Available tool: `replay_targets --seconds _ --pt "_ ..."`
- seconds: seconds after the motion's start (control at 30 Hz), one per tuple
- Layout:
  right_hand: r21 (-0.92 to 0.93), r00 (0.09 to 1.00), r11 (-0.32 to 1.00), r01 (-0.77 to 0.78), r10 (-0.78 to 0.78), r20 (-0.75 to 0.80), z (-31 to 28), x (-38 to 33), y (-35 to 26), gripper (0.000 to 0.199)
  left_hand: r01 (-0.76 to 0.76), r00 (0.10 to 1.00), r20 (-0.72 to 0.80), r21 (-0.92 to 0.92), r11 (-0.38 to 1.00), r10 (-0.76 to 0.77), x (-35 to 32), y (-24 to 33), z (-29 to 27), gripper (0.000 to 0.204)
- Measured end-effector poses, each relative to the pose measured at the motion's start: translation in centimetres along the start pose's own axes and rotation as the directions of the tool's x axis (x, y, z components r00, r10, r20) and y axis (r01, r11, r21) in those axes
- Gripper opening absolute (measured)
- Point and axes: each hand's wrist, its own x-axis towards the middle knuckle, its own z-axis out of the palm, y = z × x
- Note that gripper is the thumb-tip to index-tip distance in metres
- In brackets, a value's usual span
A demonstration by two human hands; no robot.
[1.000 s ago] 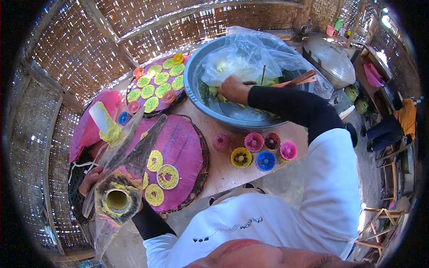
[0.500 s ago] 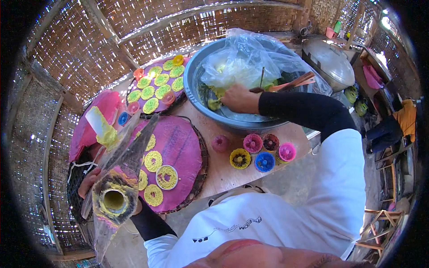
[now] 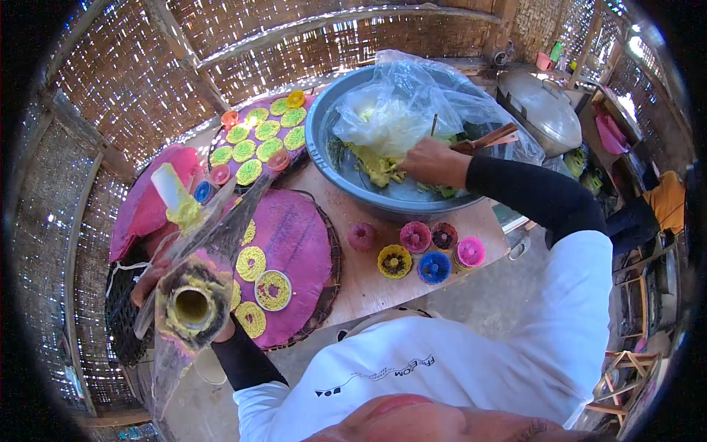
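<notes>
**Hand in the dough**

Our right hand (image 3: pixel 431 160) sits in the basin (image 3: pixel 328 129) on the counter (image 3: pixel 368 276), fingers closed on yellow dough (image 3: pixel 374 163). Our left hand (image 3: pixel 151 276) grips the bag (image 3: pixel 193 295), fingers wrapped round it, above the pink tray (image 3: pixel 298 243).

Basin (image 3: pixel 346 184) behind small moulds (image 3: pixel 416 250); round tray (image 3: pixel 302 243) to their left; lidded pot (image 3: pixel 545 110), seemingly, far right

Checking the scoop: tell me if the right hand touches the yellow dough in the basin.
Touching. The head view shows the right hand pressed into the yellow dough inside the basin.
</notes>
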Motion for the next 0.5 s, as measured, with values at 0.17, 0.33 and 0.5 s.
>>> replay_targets --seconds 0.17,0.33,0.5 --pt "0.173 0.958 0.960 -0.221 0.181 0.221 -6.0 -4.3 0.3 0.034 0.244 0.969 0.132 -0.353 0.903 -0.210 0.0 -0.1 1.7 0.047" --pt "0.158 0.923 0.911 -0.381 0.366 0.116 -6.9 -4.3 -0.4 0.044 0.557 0.758 0.154 0.354 0.752 -0.634 -4.4 -13.0 4.5 0.029" --pt "0.029 0.959 0.964 -0.266 0.267 -0.097 1.2 1.2 -0.6 0.015 0.316 0.947 0.200 -0.726 0.611 -0.252 -1.7 -4.2 8.0 0.032"
